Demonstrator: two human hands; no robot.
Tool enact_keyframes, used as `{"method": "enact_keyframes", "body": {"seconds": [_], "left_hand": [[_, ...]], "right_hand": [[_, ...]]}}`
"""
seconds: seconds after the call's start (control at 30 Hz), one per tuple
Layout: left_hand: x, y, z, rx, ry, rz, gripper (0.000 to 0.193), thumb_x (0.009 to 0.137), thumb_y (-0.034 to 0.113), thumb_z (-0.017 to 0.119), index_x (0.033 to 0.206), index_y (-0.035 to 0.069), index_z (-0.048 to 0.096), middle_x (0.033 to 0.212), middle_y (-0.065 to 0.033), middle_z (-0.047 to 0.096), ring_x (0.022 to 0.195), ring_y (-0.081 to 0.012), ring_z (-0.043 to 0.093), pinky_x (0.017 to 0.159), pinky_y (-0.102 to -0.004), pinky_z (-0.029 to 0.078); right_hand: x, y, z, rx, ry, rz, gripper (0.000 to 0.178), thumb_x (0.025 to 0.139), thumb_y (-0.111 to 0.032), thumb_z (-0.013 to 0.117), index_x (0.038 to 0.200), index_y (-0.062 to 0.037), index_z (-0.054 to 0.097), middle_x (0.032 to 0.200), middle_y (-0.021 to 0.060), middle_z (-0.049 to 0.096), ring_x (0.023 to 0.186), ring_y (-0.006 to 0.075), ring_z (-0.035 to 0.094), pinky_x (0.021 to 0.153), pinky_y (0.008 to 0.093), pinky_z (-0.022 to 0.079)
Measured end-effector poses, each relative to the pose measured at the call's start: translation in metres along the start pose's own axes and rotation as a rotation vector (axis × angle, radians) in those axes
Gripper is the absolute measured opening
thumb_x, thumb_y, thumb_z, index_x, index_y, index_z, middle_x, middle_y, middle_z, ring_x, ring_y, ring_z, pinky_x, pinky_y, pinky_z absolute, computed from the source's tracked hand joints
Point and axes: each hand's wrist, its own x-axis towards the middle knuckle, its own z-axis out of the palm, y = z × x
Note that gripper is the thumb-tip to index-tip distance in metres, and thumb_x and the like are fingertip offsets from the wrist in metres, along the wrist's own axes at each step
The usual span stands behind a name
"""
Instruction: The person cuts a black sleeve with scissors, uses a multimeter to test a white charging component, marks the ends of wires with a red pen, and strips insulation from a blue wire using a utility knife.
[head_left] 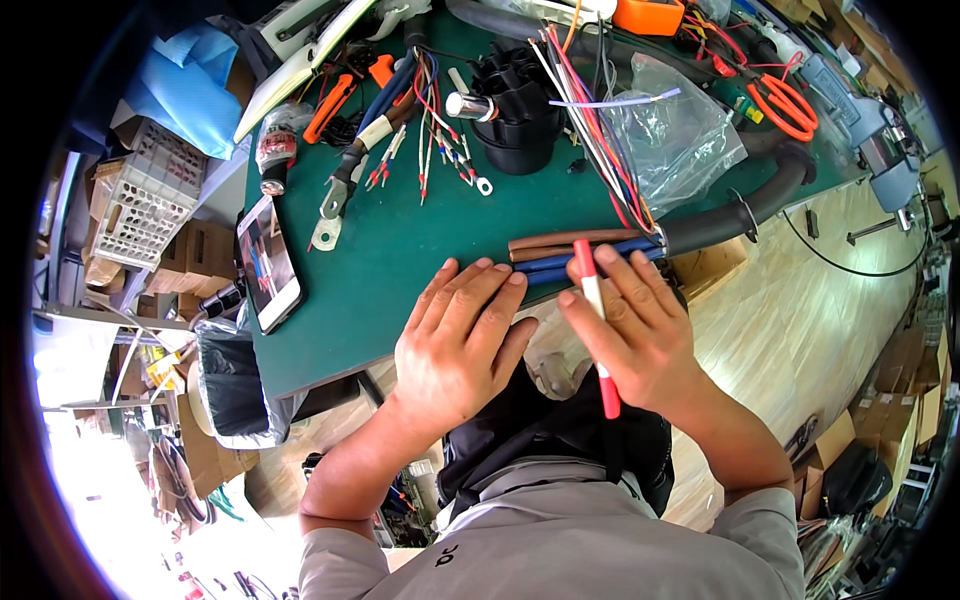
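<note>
My left hand [455, 335] lies palm down with its fingers stretched out. Its fingertips reach the free ends of the thick blue cables [545, 270] at the near edge of the green table. A red and white marker pen [592, 296] is held between the fingers of my right hand [640, 330]. Those fingers also rest over the blue cables. Just beyond them lie thick brown cables [550, 245]. Blue and brown cables come out of a black corrugated sleeve [715, 226], together with a bundle of thin coloured wires [590, 140].
At the table's left stand a phone [268, 265] and a bottle [277, 145]. Further back are metal cable lugs [328, 215], a black holder [515, 120], a clear plastic bag [670, 135] and orange-handled scissors [785, 105]. A bin [235, 370] stands below the left side.
</note>
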Motion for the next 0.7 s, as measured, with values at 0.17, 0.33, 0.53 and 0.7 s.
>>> {"method": "enact_keyframes", "body": {"seconds": [0.17, 0.33, 0.53, 0.7], "left_hand": [[0.001, -0.001, -0.003, 0.042, -0.045, 0.046, 0.044, 0.074, 0.015, 0.082, 0.114, 0.003, 0.069, 0.126, -0.0129, 0.066, 0.118, -0.0323, 0.064, 0.103, -0.0485, 0.049], [0.003, -0.001, -0.004, 0.092, -0.09, 0.098, 0.043, 0.075, 0.018, 0.082, 0.112, 0.001, 0.067, 0.131, -0.014, 0.064, 0.122, -0.0329, 0.062, 0.102, -0.0474, 0.05], [0.004, -0.001, -0.001, 0.066, -0.088, 0.081, 0.042, 0.074, 0.016, 0.082, 0.109, 0.001, 0.067, 0.131, -0.0146, 0.065, 0.123, -0.0323, 0.062, 0.103, -0.0464, 0.049], [0.011, -0.003, -0.013, -0.005, -0.161, 0.047, 0.043, 0.073, 0.014, 0.082, 0.111, 0.0, 0.067, 0.13, -0.0166, 0.066, 0.122, -0.0324, 0.062, 0.101, -0.0443, 0.05]], "right_hand": [[-0.005, -0.006, 0.008, -0.031, 0.006, 0.03, 0.026, 0.096, -0.021, 0.057, 0.118, -0.0119, 0.067, 0.12, 0.0157, 0.071, 0.128, 0.0356, 0.059, 0.114, 0.0492, 0.037], [-0.012, -0.008, 0.014, -0.094, 0.0, 0.016, 0.025, 0.097, -0.023, 0.055, 0.115, -0.0132, 0.07, 0.12, 0.0144, 0.071, 0.129, 0.034, 0.059, 0.115, 0.0475, 0.035], [-0.006, -0.009, 0.012, -0.053, 0.063, 0.034, 0.029, 0.097, -0.021, 0.055, 0.121, -0.0084, 0.066, 0.12, 0.0182, 0.071, 0.127, 0.0344, 0.06, 0.115, 0.0485, 0.035], [0.016, -0.007, 0.007, -0.005, 0.042, 0.066, 0.027, 0.096, -0.018, 0.057, 0.119, -0.0069, 0.065, 0.121, 0.0202, 0.07, 0.125, 0.0349, 0.061, 0.114, 0.0476, 0.036]]}}
